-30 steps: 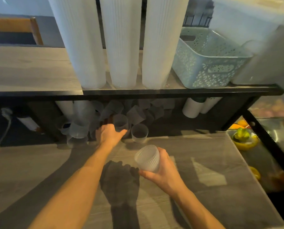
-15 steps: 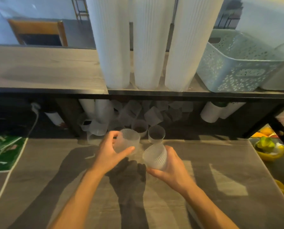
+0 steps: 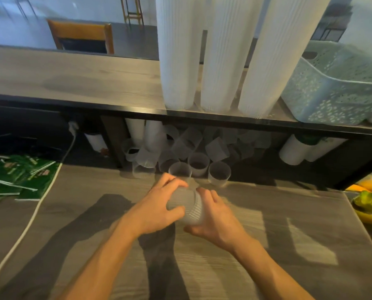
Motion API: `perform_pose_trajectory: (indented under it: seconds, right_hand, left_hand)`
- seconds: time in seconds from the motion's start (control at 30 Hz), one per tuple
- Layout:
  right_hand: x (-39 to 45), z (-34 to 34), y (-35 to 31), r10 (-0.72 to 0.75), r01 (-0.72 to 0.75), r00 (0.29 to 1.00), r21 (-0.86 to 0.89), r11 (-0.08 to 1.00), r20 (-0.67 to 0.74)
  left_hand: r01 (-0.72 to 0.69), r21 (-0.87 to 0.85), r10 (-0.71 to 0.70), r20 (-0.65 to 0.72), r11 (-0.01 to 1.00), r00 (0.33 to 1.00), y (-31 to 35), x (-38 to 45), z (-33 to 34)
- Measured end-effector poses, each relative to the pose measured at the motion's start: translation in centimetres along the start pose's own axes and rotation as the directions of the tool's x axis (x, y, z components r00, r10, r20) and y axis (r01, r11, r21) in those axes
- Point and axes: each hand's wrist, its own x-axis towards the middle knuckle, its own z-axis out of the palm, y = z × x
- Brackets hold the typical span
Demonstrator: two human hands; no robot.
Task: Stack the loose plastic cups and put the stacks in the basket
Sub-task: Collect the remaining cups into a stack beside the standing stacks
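Head view: cups (image 3: 190,207) held between both hands.

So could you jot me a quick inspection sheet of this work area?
Surface: grey wood-grain counter, shelf above.
Job's things: two cups being nested in the hands; loose cups under the shelf; three tall stacks and basket on the shelf.
Clutter: green packets left, fruit right.
Grippers: left hand and right hand each grip a cup.
Cables: white cord.
Surroundings: chair behind.
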Motion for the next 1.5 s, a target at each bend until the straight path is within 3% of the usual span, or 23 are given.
perform_pose_trajectory:
  seconds: [0.1, 0.37, 0.47, 0.6, 0.77, 0.83, 0.9, 1.1, 1.33, 1.5]
  right_hand:
    - [-0.5, 0.1, -0.2, 0.011, -0.011, 1.0, 0.029, 1.0, 0.017]
    - [-1.3, 0.6, -0.3, 0.003, -0.005, 0.999, 0.056, 0.998, 0.037]
    - [-1.3, 1.1, -0.4, -0.007, 0.003, 0.999, 0.102, 0.995, 0.039]
    - [-0.9, 1.8, 0.1, 0.001, -0.004, 1.0, 0.167, 0.986, 0.021]
    - [-1.5, 1.1, 1.5, 0.081, -0.085, 0.996, 0.203, 0.975, 0.03]
    - [-1.7, 0.7, 2.1, 0.142, -0.142, 0.99, 0.228, 0.963, 0.017]
    - [-1.9, 0.3, 2.8, 0.183, -0.178, 0.983, 0.24, 0.954, 0.002]
    - [-2.7, -0.9, 4.6, 0.271, -0.256, 0.963, 0.281, 0.925, -0.016]
    - [-3.8, -0.7, 6.0, 0.325, -0.304, 0.945, 0.298, 0.905, -0.023]
    - [-3.5, -1.0, 6.4, 0.319, -0.292, 0.947, 0.309, 0.905, -0.041]
  left_hand:
    - [0.018, -0.028, -0.018, -0.027, 0.999, 0.999, 0.4, -0.2, 0.3]
    - [0.094, 0.029, -0.096, 0.088, 0.995, 0.991, 0.5, 0.2, 0.7]
    - [0.115, 0.047, -0.118, 0.07, 0.992, 0.991, 1.0, 0.5, 1.8]
    - [0.197, -0.192, -0.182, 0.091, 0.962, 0.979, 2.6, 0.6, 4.8]
    - [0.222, -0.552, -0.361, -0.157, 0.804, 0.919, 0.7, 2.6, 6.7]
    - [0.245, -0.525, -0.447, -0.301, 0.815, 0.842, -0.5, 4.1, 6.3]
    - [0.341, -0.424, -0.502, -0.362, 0.839, 0.786, -2.0, 5.9, 6.1]
    - [0.557, -0.193, -0.589, -0.311, 0.808, 0.746, -5.4, 10.3, 7.6]
    - [0.553, -0.264, -0.609, -0.435, 0.79, 0.663, -6.0, 13.0, 9.4]
    - [0.446, -0.39, -0.588, -0.427, 0.806, 0.687, -5.9, 10.7, 8.1]
